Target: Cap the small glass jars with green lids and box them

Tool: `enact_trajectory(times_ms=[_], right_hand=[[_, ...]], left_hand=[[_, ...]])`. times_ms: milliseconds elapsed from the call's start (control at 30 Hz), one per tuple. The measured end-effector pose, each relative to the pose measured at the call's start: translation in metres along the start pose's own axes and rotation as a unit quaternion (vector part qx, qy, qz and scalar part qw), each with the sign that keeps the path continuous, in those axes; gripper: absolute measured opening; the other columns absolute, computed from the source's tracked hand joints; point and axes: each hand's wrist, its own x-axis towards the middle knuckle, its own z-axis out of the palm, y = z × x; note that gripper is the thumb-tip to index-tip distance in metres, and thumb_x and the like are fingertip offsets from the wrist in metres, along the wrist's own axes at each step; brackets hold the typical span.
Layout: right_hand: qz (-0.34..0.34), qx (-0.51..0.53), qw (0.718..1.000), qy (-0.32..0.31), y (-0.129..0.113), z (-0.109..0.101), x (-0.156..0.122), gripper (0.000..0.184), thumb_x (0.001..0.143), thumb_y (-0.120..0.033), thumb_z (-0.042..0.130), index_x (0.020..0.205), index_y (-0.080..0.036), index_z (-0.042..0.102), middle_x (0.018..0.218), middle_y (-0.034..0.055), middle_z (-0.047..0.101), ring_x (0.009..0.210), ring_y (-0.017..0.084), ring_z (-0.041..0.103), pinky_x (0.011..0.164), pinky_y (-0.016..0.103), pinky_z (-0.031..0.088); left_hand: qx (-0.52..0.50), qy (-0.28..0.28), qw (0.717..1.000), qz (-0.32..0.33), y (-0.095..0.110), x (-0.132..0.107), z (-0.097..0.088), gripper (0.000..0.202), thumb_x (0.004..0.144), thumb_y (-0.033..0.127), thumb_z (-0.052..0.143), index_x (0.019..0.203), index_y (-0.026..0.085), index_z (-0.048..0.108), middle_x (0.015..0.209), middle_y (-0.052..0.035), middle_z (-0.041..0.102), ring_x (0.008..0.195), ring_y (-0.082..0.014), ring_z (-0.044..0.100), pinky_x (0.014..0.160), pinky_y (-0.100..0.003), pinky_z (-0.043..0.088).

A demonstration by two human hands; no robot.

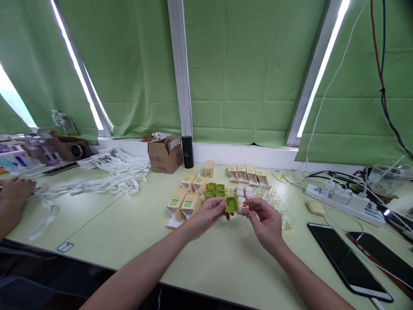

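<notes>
Looks like a fitting or inspecting step: bringing a small tan piece (244, 206) close to a green cup (231, 205), held up over the near middle of the table (219, 262), in front of the laid-out goods. Apart for now, with only a small gap between cup and piece. Probably calls next for keeping the cup steady and open side up, turning the piece to suit, then closing the gap without brushing the rows behind.

Holding the cup by its left side in the left hand (209, 212), thumb at the rim, fingertips showing under the near edge. Pinching the tan piece narrowly between thumb and fingers of the right hand (264, 221). Cannot tell how firmly, nor the full shape of the piece, partly covered by fingers.

Just behind the cup, more green cups (220, 187); right of those, small yellowish blocks (228, 192), pale pinkish blocks (248, 189) and clear cups (274, 198) with yellow inside. To the left, opened card boxes (191, 202). At far left, near white straps (112, 168), another person's hand (17, 189).
</notes>
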Motion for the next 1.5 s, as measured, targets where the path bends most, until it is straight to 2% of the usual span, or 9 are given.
enact_trajectory(times_ms=[133, 267, 500, 767, 1067, 1333, 1500], right_hand=[[-0.083, -0.081, 0.993, -0.001, -0.005, 0.0002, -0.0008, 0.007, 0.093, -0.028, 0.071, 0.097, -0.024, 0.074, 0.079, 0.0029, 0.073, 0.069, 0.019, 0.068, 0.066, 0.033, 0.059], [-0.15, -0.116, 0.981, -0.03, -0.0078, 0.0011, -0.0005, 0.012, 0.097, -0.024, 0.063, 0.103, -0.026, 0.073, 0.084, 0.0046, 0.075, 0.068, 0.019, 0.068, 0.065, 0.035, 0.059], [-0.239, -0.21, 0.946, -0.055, -0.0019, 0.0008, 0.0022, 0.017, 0.098, -0.016, 0.059, 0.106, -0.025, 0.072, 0.097, 0.0093, 0.074, 0.088, 0.025, 0.071, 0.078, 0.041, 0.059], [-0.265, -0.291, 0.917, -0.061, 0.0018, 0.0007, 0.0009, 0.017, 0.1, -0.018, 0.056, 0.104, -0.023, 0.071, 0.098, 0.0096, 0.071, 0.089, 0.024, 0.067, 0.078, 0.039, 0.053], [-0.305, -0.34, 0.886, -0.085, -0.0024, 0.0029, 0.0011, 0.018, 0.102, -0.014, 0.053, 0.098, -0.022, 0.068, 0.084, 0.0064, 0.068, 0.078, 0.021, 0.058, 0.073, 0.037, 0.043], [-0.349, -0.339, 0.872, -0.056, -0.0061, 0.0063, 0.003, 0.014, 0.1, -0.011, 0.057, 0.094, -0.019, 0.066, 0.078, 0.0044, 0.064, 0.075, 0.019, 0.054, 0.072, 0.035, 0.039], [-0.346, -0.313, 0.882, -0.068, -0.0019, 0.0052, 0.0026, 0.014, 0.1, -0.01, 0.057, 0.094, -0.02, 0.065, 0.077, 0.0037, 0.064, 0.076, 0.019, 0.053, 0.071, 0.035, 0.039]], left_hand=[[0.01, -0.018, 1.0, -0.021, 0.0003, -0.0018, 0.0004, 0.048, 0.086, 0.058, 0.077, 0.093, 0.011, 0.076, 0.09, -0.0103, 0.068, 0.079, -0.0171, 0.062, 0.079, -0.03, 0.05], [0.017, -0.027, 0.999, -0.027, 0.0022, -0.0027, 0.0032, 0.047, 0.087, 0.059, 0.077, 0.093, 0.012, 0.075, 0.089, -0.0091, 0.068, 0.081, -0.0173, 0.062, 0.081, -0.03, 0.049], [0.027, -0.032, 0.999, -0.031, -0.0043, -0.0021, -0.0007, 0.048, 0.087, 0.06, 0.076, 0.093, 0.013, 0.074, 0.088, -0.0072, 0.067, 0.079, -0.0161, 0.061, 0.082, -0.03, 0.05], [0.061, -0.024, 0.997, -0.04, -0.0052, -0.0026, -0.0019, 0.05, 0.085, 0.062, 0.077, 0.092, 0.013, 0.074, 0.086, -0.0069, 0.065, 0.081, -0.0172, 0.06, 0.083, -0.032, 0.051], [0.094, -0.044, 0.994, -0.035, -0.0067, -0.003, -0.001, 0.054, 0.086, 0.065, 0.073, 0.095, 0.012, 0.073, 0.085, -0.0078, 0.064, 0.081, -0.0181, 0.059, 0.082, -0.032, 0.051], [0.12, -0.057, 0.991, -0.03, -0.003, -0.0032, 0.001, 0.056, 0.086, 0.066, 0.073, 0.097, 0.011, 0.072, 0.09, -0.0074, 0.066, 0.081, -0.0173, 0.06, 0.081, -0.031, 0.05], [0.126, -0.063, 0.99, -0.028, -0.0023, -0.0024, 0.0005, 0.058, 0.084, 0.067, 0.074, 0.1, 0.011, 0.073, 0.09, -0.0069, 0.066, 0.08, -0.0163, 0.06, 0.079, -0.029, 0.048]])
